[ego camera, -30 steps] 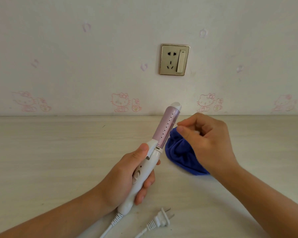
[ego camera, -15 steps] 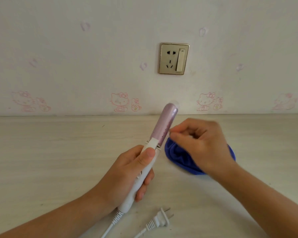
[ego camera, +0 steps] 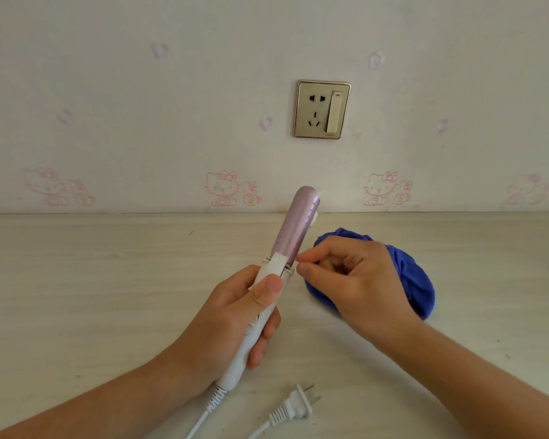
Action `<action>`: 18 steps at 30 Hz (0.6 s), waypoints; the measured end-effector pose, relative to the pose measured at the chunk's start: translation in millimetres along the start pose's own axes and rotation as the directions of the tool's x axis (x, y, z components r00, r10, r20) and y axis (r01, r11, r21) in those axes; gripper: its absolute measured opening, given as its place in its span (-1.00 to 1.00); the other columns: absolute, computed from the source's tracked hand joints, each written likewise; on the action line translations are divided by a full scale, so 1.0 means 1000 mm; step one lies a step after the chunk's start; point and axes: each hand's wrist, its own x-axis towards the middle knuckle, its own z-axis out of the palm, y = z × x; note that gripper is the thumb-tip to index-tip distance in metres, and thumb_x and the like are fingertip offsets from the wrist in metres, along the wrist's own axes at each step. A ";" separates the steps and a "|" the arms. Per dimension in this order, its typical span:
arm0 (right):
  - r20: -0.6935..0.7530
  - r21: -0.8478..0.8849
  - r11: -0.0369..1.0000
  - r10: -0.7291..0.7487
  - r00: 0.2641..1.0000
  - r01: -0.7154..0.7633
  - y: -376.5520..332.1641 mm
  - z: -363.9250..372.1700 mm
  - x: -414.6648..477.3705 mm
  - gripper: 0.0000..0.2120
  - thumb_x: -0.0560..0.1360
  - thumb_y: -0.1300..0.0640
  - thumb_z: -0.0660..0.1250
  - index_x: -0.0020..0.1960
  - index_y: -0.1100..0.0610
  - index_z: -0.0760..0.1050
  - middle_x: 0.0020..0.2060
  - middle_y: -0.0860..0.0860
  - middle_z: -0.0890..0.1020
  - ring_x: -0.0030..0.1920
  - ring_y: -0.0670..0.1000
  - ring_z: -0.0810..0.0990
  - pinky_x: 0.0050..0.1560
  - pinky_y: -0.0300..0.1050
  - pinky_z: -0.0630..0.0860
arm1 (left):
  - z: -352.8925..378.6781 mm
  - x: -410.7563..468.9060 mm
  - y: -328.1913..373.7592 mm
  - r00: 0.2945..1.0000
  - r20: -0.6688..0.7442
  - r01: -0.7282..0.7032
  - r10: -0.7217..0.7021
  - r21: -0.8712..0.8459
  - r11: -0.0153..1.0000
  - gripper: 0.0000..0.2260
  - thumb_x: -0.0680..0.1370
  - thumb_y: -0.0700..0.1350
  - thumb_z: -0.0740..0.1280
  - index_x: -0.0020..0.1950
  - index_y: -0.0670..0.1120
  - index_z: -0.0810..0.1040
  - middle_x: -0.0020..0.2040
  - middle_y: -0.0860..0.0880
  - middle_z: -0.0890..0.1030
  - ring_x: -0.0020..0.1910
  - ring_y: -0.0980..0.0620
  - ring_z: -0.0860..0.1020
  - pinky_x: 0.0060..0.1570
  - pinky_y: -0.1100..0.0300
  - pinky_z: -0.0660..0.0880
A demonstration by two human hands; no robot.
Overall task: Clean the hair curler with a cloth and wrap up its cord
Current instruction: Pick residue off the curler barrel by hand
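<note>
Compared with a second ago, the right hand sits lower: it was pressing the blue cloth against the upper barrel, and now its fingertips are down at the joint where the pink barrel meets the white handle. The cloth, which was bunched up at the fingertips, now lies spread on the table behind and under that hand. The hair curler has also turned in the grip, so its row of small holes, which faced the camera, now runs along the barrel's edges, and a smooth pink side shows.

The left hand is wrapped firmly round the white handle, thumb laid up along the front just below the white clip tab, fingers curled round the back. It holds the curler off the table, tilted up and slightly to the right, tip towards the wall.

The right hand's fingers are curled, thumb and forefinger close together right at the barrel's base. I cannot tell whether they pinch a fold of cloth or hold nothing.

The white cord leaves the bottom of the handle and runs out of view below. Its plug lies loose on the table near the front edge, prongs pointing up and right. A gold-framed wall socket sits above the table.
</note>
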 end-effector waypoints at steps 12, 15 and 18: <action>0.045 0.010 1.000 0.025 0.999 -0.026 0.002 -0.011 0.006 -0.83 0.49 0.32 0.50 -0.16 0.06 0.72 -0.55 0.01 0.45 -0.50 -0.06 0.34 -0.43 -0.28 0.36 | 0.000 0.000 0.001 1.000 0.011 0.029 -0.029 -0.029 0.999 -0.34 0.41 0.33 0.36 0.14 -0.26 0.49 -0.35 -0.17 0.51 -0.62 -0.03 0.39 -0.58 0.24 0.35; -0.053 -0.025 0.999 -0.030 0.998 0.029 -0.004 -0.019 0.010 -0.80 0.49 0.34 0.49 -0.19 0.07 0.73 -0.48 0.06 0.61 -0.46 0.08 0.43 -0.38 -0.17 0.43 | 0.000 0.000 0.001 0.997 0.068 0.042 -0.039 -0.057 0.998 -0.38 0.49 0.32 0.32 0.14 -0.24 0.55 -0.36 -0.17 0.51 -0.63 -0.01 0.40 -0.57 0.25 0.37; -0.222 -0.049 0.997 -0.071 0.972 0.061 -0.008 -0.029 0.016 -0.80 0.51 0.34 0.47 -0.18 0.08 0.71 -0.46 -0.06 0.66 -0.47 -0.09 0.53 -0.39 -0.16 0.55 | 0.000 -0.001 0.002 0.990 0.132 0.061 -0.055 -0.041 0.997 -0.37 0.52 0.34 0.21 0.13 -0.23 0.58 -0.36 -0.15 0.51 -0.63 -0.01 0.41 -0.56 0.26 0.39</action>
